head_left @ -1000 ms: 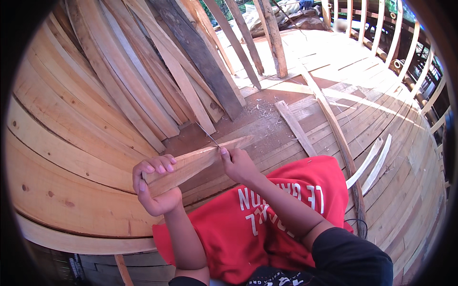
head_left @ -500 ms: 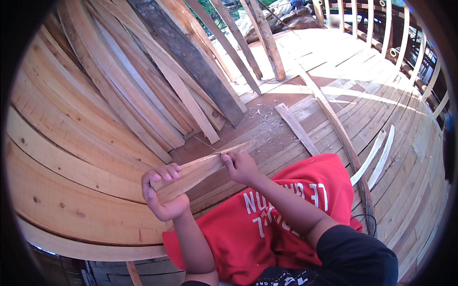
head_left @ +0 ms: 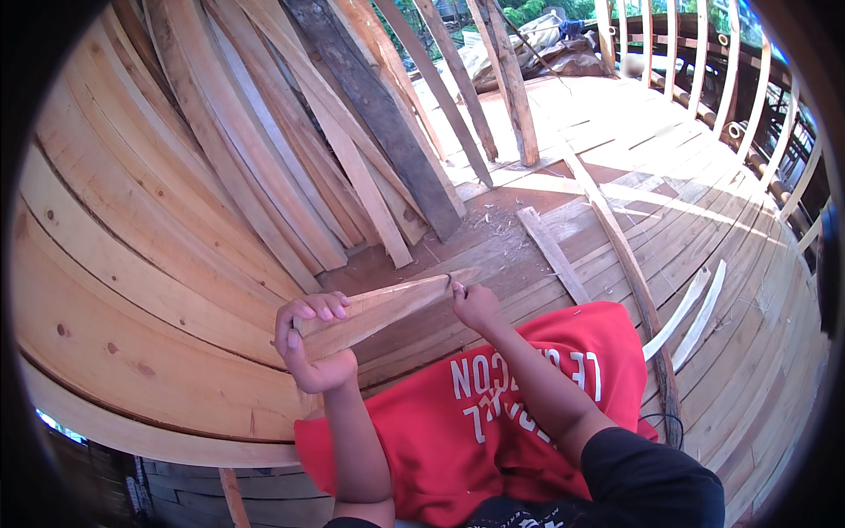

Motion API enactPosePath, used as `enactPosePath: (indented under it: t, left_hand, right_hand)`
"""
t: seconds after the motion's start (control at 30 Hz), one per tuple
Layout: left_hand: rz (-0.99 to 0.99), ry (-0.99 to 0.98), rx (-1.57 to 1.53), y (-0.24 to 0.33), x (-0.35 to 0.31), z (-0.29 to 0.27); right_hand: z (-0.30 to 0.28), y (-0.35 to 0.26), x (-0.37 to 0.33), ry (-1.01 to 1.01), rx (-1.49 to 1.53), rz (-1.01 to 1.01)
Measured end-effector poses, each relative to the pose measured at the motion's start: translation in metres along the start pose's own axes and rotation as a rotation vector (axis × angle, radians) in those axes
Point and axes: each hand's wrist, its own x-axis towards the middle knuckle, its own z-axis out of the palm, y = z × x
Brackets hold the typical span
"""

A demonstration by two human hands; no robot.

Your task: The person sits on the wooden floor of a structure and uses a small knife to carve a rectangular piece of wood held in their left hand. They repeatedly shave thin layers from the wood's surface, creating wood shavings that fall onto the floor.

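Observation:
A tapered piece of wood (head_left: 370, 319), wide at its left end and pointed at its right, is held up in front of me. My left hand (head_left: 315, 341) grips its wide end, fingers over the top edge and thumb side below. Close to the narrow tip, my right hand (head_left: 476, 306) is closed, with a thin dark curved thing (head_left: 450, 279) showing at its fingers against the wood's upper edge. Too little of that thing shows to tell its kind. A red cloth (head_left: 563, 387) with white lettering lies across my lap, under both forearms.
Curved planking (head_left: 141, 343) rises on the left, with several long boards (head_left: 255, 150) leaning there. A dark post (head_left: 378, 114) stands ahead. Wood shavings (head_left: 502, 224), a short board (head_left: 552, 253), a long pole (head_left: 616, 229) and two pale curved strips (head_left: 701, 315) lie on the plank floor.
My right hand has slid rightward along the wood toward its pointed tip, the dark thing moving with it. My left hand keeps its grip. The whole view has shifted slightly.

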Motion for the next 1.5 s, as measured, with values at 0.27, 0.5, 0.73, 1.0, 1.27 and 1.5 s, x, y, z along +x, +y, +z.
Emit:
enactPosePath:
  t: [0.27,0.5,0.73,1.0,1.27,1.5]
  left_hand:
    - [-0.025,-0.131,0.039,0.002,-0.001,-0.01]
    - [-0.008,-0.09,0.059,0.004,-0.002,-0.026]
    - [-0.014,-0.161,0.006,0.002,0.002,-0.01]
    - [-0.028,-0.127,0.037,0.0,0.004,-0.025]
    - [-0.027,-0.025,0.03,0.001,0.013,-0.05]
    - [-0.051,-0.138,-0.055,-0.005,0.017,-0.035]
  right_hand:
    - [-0.055,-0.07,-0.015,-0.221,0.087,-0.094]
    - [-0.034,-0.068,-0.025,-0.104,-0.051,-0.131]
    - [0.016,0.023,0.015,0.062,-0.06,0.012]
    - [-0.007,-0.053,-0.017,-0.151,0.195,-0.113]
    - [-0.006,-0.072,-0.031,-0.205,0.108,-0.207]
    - [0.04,0.062,0.035,0.045,-0.15,0.046]
